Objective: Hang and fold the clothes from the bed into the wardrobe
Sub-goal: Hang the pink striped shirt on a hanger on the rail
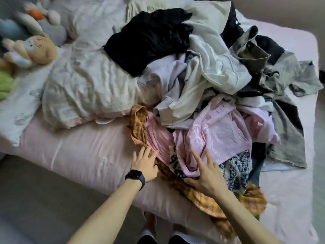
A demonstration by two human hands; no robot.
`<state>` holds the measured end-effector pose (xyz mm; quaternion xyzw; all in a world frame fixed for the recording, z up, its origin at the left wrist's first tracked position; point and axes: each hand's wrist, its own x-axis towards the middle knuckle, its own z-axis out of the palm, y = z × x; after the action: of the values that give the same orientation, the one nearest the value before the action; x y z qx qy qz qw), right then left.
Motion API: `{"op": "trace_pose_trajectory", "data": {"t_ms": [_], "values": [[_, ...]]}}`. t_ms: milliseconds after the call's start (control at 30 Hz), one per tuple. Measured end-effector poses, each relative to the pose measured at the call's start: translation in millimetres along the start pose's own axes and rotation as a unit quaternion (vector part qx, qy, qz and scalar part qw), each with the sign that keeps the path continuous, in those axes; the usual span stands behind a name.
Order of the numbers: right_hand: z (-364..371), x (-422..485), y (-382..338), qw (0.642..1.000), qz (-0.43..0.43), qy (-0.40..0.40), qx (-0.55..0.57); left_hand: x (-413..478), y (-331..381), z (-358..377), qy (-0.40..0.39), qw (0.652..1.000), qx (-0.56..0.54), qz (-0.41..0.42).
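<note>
A: Where are the clothes?

B: The pile (211,81) lies on the bed (79,152), from the middle out toward three o'clock. A black piece (149,41) tops it at twelve, with a white shirt (214,67) just to its right and a grey jacket (284,76) at two.

A: And near the person?

B: At six o'clock a plaid shirt (205,199) trails along the bed's near edge. A pink shirt (219,127) lies over it, a pink skirt (158,138) is at the pink shirt's nine, and a blue-patterned cloth (235,169) is at its five.

A: The hands?

B: Both are spread flat and grip nothing. The left hand (145,163) has straight fingers laid on the plaid shirt beside the skirt. It wears a ring (153,156), and a watch (135,176) is on that wrist. The right hand (207,175) rests on the pink shirt with its fingers apart and its thumb out toward nine.

A: Anything else?

B: A pillow (84,85) at nine o'clock touches the pile. Plush toys (35,48) sit at ten, blurred.
</note>
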<state>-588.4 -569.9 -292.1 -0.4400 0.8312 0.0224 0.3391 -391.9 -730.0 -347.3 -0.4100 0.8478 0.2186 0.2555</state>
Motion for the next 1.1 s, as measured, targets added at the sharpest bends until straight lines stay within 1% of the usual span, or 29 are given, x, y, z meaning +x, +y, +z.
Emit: {"op": "trace_pose_trajectory", "data": {"t_ms": [133,200,300,333,400,467,567,633,700,767,867,933,1000,1100], "values": [[41,29,13,0.999,0.008,0.042,-0.034,42,-16,50,-0.019,0.998,0.058,0.029],[61,44,17,0.997,0.012,0.078,-0.011,60,-25,72,-0.033,0.997,0.069,0.029],[74,61,22,0.985,-0.032,0.163,0.036,77,-35,92,-0.037,0.996,0.074,0.027],[75,65,24,0.983,-0.036,0.175,0.048,79,-37,95,-0.039,0.996,0.074,0.029],[70,66,26,0.984,0.002,0.164,0.072,78,-40,94,-0.052,0.995,0.072,0.039],[56,60,24,0.977,0.038,0.182,0.105,70,-40,82,-0.059,0.995,0.064,0.040],[9,35,16,0.952,0.054,0.260,0.155,49,-34,43,-0.062,0.996,0.040,0.045],[-29,22,9,0.934,0.031,0.312,0.170,36,-25,8,-0.049,0.997,0.018,0.052],[-75,6,-2,0.918,-0.010,0.352,0.181,16,-12,-40,-0.010,0.998,-0.025,0.060],[-123,-9,-17,0.908,-0.042,0.377,0.177,-8,4,-99,0.052,0.992,-0.073,0.084],[-188,-29,-41,0.894,-0.066,0.405,0.180,-48,26,-186,0.153,0.968,-0.142,0.140],[-226,-40,-57,0.879,-0.090,0.425,0.195,-77,39,-234,0.204,0.948,-0.172,0.173],[-263,-55,-71,0.866,-0.117,0.440,0.207,-103,53,-274,0.250,0.929,-0.186,0.202],[-310,-73,-92,0.854,-0.165,0.439,0.227,-129,74,-314,0.289,0.906,-0.198,0.236]]}}
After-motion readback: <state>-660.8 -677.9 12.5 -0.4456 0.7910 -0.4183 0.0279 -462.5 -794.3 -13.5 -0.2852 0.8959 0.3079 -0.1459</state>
